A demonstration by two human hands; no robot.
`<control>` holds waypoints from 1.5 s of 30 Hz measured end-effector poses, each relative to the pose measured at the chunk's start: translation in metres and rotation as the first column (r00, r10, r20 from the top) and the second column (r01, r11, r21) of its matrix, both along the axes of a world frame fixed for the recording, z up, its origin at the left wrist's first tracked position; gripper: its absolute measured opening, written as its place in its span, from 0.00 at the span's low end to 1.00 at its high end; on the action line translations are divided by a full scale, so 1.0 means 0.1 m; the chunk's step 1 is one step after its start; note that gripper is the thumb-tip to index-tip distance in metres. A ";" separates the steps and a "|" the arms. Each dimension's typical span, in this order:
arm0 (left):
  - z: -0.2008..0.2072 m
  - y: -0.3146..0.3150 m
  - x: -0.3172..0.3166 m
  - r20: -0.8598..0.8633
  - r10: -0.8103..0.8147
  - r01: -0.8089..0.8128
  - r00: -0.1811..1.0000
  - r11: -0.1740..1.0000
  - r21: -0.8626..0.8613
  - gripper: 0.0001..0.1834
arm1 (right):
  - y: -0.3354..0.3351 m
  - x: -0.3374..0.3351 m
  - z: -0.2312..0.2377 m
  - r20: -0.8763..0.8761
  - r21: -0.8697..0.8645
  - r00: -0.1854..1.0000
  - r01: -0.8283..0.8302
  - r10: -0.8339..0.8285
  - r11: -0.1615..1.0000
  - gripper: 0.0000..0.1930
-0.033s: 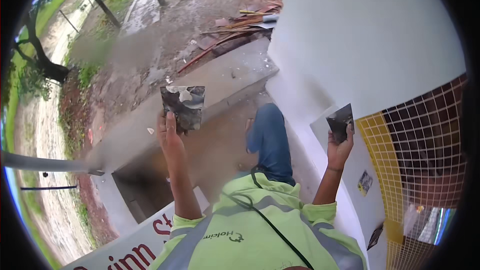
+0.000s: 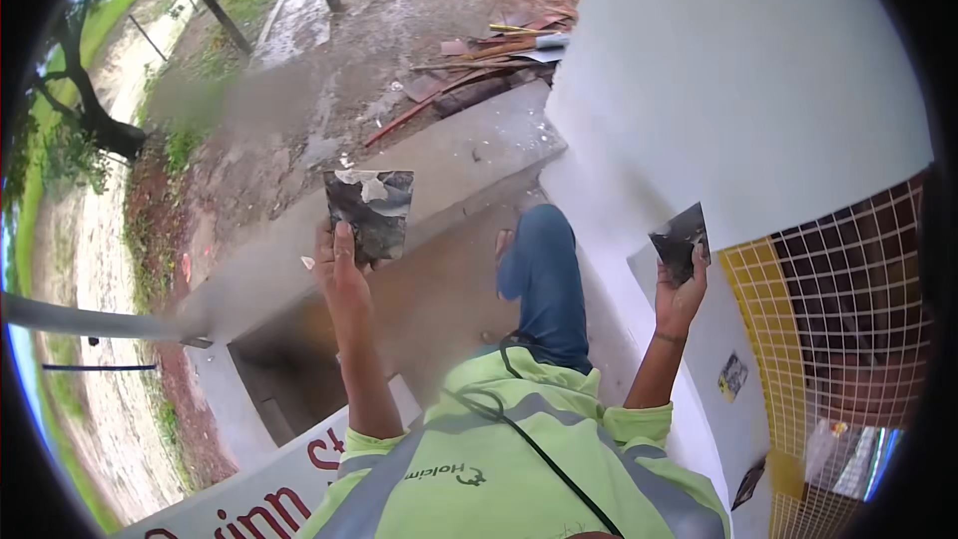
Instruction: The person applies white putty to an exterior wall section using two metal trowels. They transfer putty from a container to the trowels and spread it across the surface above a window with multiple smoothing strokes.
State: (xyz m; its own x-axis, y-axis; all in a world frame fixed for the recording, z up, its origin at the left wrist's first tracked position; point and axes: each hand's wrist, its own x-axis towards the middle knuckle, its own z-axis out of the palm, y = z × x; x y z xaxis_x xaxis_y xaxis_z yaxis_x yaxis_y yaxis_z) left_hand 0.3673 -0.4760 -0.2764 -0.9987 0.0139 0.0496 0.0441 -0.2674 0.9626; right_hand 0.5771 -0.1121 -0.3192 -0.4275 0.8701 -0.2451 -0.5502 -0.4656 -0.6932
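Note:
My left hand (image 2: pixel 344 268) is closed on the lower edge of a flat, roughly square metal putty blade (image 2: pixel 371 218), its thumb on the near face. Pale putty smears lie along the blade's upper part over dark, stained metal. On the right, my right hand (image 2: pixel 681 291) pinches a smaller-looking dark putty blade (image 2: pixel 680 240), which tapers toward the fingers and carries a few light spots. Both blades are held up in the air, well apart. Behind the right one stands a white wall (image 2: pixel 738 90), its surface smooth and pale.
A concrete ledge (image 2: pixel 459 155) crosses ahead, with a pile of boards and scraps (image 2: pixel 489 70) beyond it. Below left is a dark recess (image 2: pixel 289 379) beside a lettered white panel (image 2: pixel 249 499). White mesh (image 2: pixel 858 309) with a yellow border hangs at right.
The whole view has shifted slightly, with the surroundings sitting a little farther right. Both hands keep their grip on the blades, nearly still.

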 end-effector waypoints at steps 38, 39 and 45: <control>3.08 0.90 -4.84 -0.097 -0.589 0.213 0.802 0.434 -0.875 0.17 | -0.24 -5.82 3.75 -0.264 0.018 0.869 -0.430 0.419 0.903 0.17; 2.96 0.76 -4.91 -0.133 -0.576 0.161 0.807 0.431 -0.888 0.16 | -0.25 -5.68 3.71 -0.385 0.038 0.826 -0.431 0.412 0.901 0.18; 1.81 0.30 -5.90 0.056 -0.895 0.242 0.442 0.059 -0.969 0.29 | -0.43 -4.77 3.88 -0.347 -0.091 0.938 -0.007 -0.025 0.996 0.19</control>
